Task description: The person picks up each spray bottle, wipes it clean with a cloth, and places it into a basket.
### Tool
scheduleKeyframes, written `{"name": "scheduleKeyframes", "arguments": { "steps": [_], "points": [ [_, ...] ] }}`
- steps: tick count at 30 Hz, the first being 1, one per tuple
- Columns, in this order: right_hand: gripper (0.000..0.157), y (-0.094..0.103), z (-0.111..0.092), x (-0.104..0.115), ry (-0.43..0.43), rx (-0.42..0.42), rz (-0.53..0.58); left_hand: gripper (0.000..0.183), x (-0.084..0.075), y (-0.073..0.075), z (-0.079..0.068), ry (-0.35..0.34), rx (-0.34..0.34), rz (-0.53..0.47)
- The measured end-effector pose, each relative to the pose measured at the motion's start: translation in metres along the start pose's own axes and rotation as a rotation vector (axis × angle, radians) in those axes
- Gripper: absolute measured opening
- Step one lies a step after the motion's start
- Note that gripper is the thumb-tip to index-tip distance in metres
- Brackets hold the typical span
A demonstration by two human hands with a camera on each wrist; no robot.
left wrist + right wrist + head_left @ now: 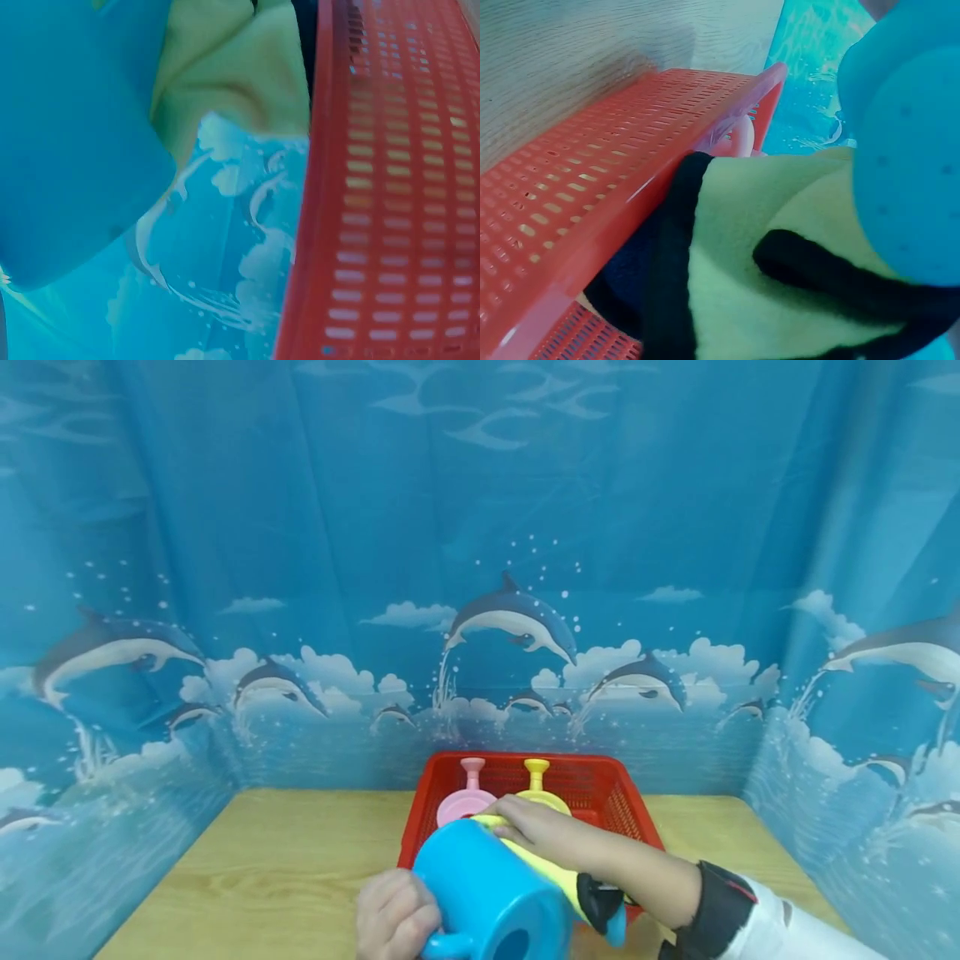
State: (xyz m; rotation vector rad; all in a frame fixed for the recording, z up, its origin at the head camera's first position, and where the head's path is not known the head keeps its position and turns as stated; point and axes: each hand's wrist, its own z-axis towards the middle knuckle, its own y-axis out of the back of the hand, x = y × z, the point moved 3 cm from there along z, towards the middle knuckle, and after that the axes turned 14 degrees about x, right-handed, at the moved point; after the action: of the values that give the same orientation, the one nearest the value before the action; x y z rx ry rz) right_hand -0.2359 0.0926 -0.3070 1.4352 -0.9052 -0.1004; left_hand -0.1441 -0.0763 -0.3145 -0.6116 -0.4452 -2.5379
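A blue toy watering can (480, 881) is tilted in front of the basket. My left hand (397, 914) has its fingers curled at the can's handle (448, 946). On the can's upper right side, my right hand (543, 833) holds a yellow cloth (551, 868) with black edging against the plastic. In the right wrist view the cloth (772, 202) hangs in folds beside the can's rounded, hole-dotted sprinkler head (915, 165). The can's body (67, 150) fills the upper left of the left wrist view. My right fingertips are partly hidden by the cloth.
A red perforated basket (637, 810) stands behind the can on a wooden table (300, 860). In it lie a pink plastic toy (465, 802) and a yellow plastic toy (537, 777). A blue dolphin-print curtain (375, 527) surrounds the table's back and sides.
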Motion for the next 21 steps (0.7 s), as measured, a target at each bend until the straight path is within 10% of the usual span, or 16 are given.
{"name": "scheduleKeyframes", "arguments": {
  "steps": [11, 21],
  "points": [
    [0.023, -0.003, -0.025, -0.005, -0.061, 0.114, 0.138, 0.041, 0.011, -0.004, -0.009, 0.023, -0.075, 0.179],
    [0.017, 0.002, -0.042, -0.006, 0.171, 0.136, -0.215, 0.045, 0.023, -0.009, -0.027, 0.018, -0.155, 0.289]
  ]
}}
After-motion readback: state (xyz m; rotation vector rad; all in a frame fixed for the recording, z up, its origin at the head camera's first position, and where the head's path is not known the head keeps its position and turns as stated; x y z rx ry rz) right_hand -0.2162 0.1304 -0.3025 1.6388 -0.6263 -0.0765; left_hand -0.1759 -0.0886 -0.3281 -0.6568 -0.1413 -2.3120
